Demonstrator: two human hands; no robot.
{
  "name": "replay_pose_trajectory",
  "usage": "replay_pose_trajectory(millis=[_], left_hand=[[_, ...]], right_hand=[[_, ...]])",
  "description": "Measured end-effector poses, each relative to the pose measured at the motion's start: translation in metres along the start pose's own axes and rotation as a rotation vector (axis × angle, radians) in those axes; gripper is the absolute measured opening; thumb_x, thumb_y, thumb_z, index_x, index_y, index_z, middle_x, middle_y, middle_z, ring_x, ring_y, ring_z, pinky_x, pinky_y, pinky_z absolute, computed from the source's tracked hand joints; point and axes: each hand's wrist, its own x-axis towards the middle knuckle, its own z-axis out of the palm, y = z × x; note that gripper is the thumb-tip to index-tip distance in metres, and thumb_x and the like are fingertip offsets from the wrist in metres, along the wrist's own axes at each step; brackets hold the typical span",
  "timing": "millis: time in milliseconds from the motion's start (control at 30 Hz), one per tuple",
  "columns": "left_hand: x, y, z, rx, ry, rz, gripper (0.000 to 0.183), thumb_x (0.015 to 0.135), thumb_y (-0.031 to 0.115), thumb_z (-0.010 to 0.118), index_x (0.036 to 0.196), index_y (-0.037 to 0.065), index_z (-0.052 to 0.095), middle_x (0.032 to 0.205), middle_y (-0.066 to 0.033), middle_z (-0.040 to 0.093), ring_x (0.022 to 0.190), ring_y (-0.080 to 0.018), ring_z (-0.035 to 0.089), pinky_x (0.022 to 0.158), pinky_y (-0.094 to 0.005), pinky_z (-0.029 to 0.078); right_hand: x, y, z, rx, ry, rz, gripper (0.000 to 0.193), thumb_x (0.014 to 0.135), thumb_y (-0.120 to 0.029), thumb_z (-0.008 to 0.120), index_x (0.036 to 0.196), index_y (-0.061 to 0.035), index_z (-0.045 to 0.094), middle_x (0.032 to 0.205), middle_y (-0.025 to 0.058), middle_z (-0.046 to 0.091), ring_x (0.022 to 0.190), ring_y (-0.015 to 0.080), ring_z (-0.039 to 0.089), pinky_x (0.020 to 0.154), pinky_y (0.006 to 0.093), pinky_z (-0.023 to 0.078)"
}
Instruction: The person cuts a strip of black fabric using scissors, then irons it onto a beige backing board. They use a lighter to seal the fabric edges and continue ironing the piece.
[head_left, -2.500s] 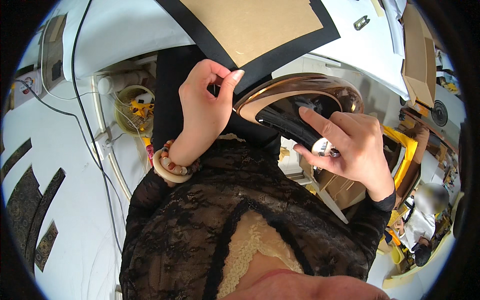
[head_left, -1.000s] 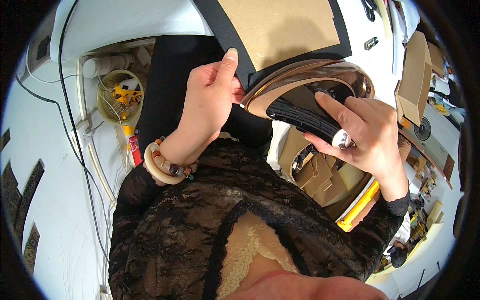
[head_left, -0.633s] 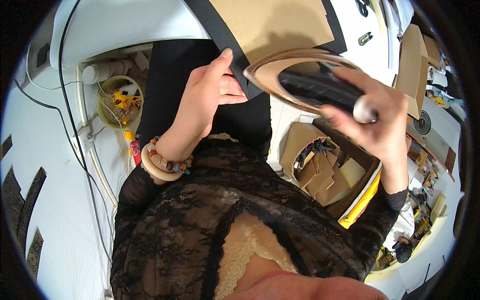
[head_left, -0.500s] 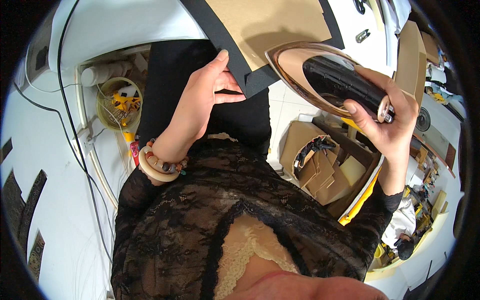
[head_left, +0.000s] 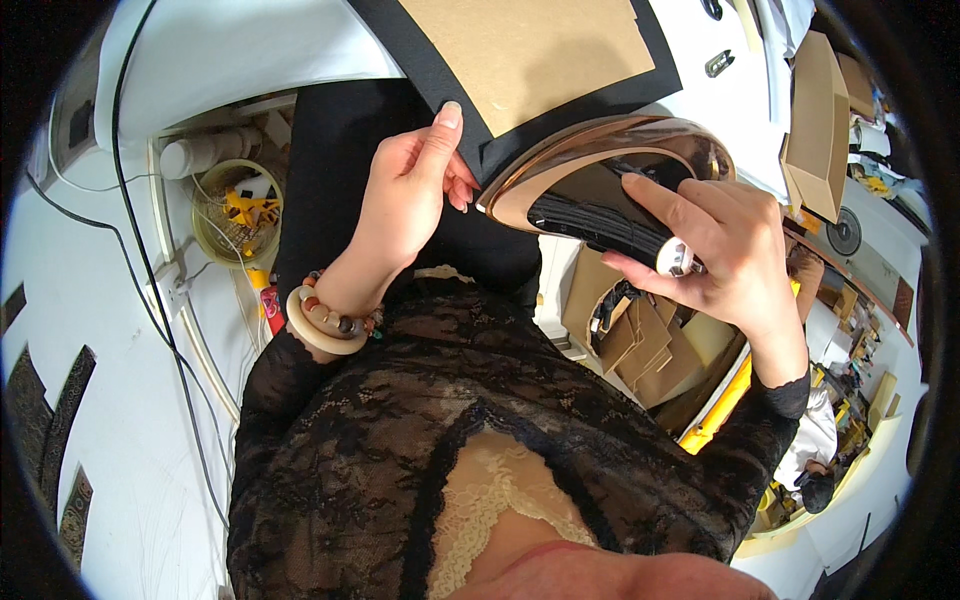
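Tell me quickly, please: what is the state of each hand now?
Left hand: closed, pinching the black sheet near its corner.
Right hand: closed, holding the copper-and-black iron.

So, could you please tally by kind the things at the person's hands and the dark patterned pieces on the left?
Iron, in the right hand: 1
Black sheet, at the left hand: 1
Tan panel, on that sheet: 1
Dark patterned pieces: 4
Total: 7
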Motion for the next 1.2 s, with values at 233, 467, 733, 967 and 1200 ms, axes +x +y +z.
replay_pose_trajectory(millis=[233, 467, 733, 967, 1200], left_hand=[[-0.002, -0.002, 0.009, -0.078, 0.108, 0.031, 0.053, 0.096, 0.042, 0.049, 0.059, 0.004, 0.054, 0.053, -0.0042, 0.053, 0.046, -0.0093, 0.048, 0.046, -0.0213, 0.039], [-0.002, 0.001, 0.009, -0.151, 0.113, 0.007, 0.051, 0.095, 0.041, 0.049, 0.059, 0.005, 0.053, 0.054, -0.0047, 0.054, 0.046, -0.0086, 0.049, 0.046, -0.0209, 0.038], [-0.002, 0.003, 0.009, -0.199, 0.054, -0.033, 0.06, 0.092, 0.061, 0.033, 0.06, 0.012, 0.047, 0.06, -0.0034, 0.055, 0.055, -0.0112, 0.049, 0.051, -0.0241, 0.035], [-0.003, 0.0, 0.004, -0.238, -0.026, 0.026, 0.08, 0.091, 0.068, 0.02, 0.073, 0.002, 0.06, 0.063, -0.0086, 0.059, 0.055, -0.0151, 0.052, 0.052, -0.0242, 0.036], [0.004, -0.01, -0.01, -0.17, -0.148, 0.051, 0.071, 0.096, 0.057, 0.018, 0.084, 0.001, 0.06, 0.073, -0.0093, 0.061, 0.064, -0.0161, 0.053, 0.061, -0.0266, 0.039]], right_hand=[[0.007, -0.002, -0.001, 0.008, -0.012, 0.014, 0.041, 0.068, -0.036, 0.078, 0.095, -0.0078, 0.066, 0.053, -0.0005, 0.047, 0.046, 0.0153, 0.052, 0.042, 0.0289, 0.041], [0.012, -0.005, -0.002, 0.012, -0.039, 0.057, 0.041, 0.068, -0.038, 0.078, 0.094, -0.0084, 0.064, 0.055, 0.0003, 0.048, 0.048, 0.0174, 0.054, 0.043, 0.0302, 0.043], [0.019, -0.01, -0.001, -0.01, -0.047, 0.115, 0.041, 0.07, -0.038, 0.077, 0.094, -0.0091, 0.061, 0.056, 0.0025, 0.051, 0.05, 0.0211, 0.056, 0.046, 0.0327, 0.045], [0.031, -0.006, -0.004, 0.036, 0.018, 0.176, 0.043, 0.07, -0.031, 0.08, 0.099, -0.0035, 0.064, 0.066, 0.0073, 0.061, 0.048, 0.019, 0.055, 0.047, 0.0281, 0.045], [0.021, 0.005, -0.01, 0.171, 0.156, 0.372, 0.038, 0.08, -0.029, 0.072, 0.109, -0.0065, 0.06, 0.055, 0.0044, 0.049, 0.044, 0.0127, 0.043, 0.045, 0.0266, 0.035]])
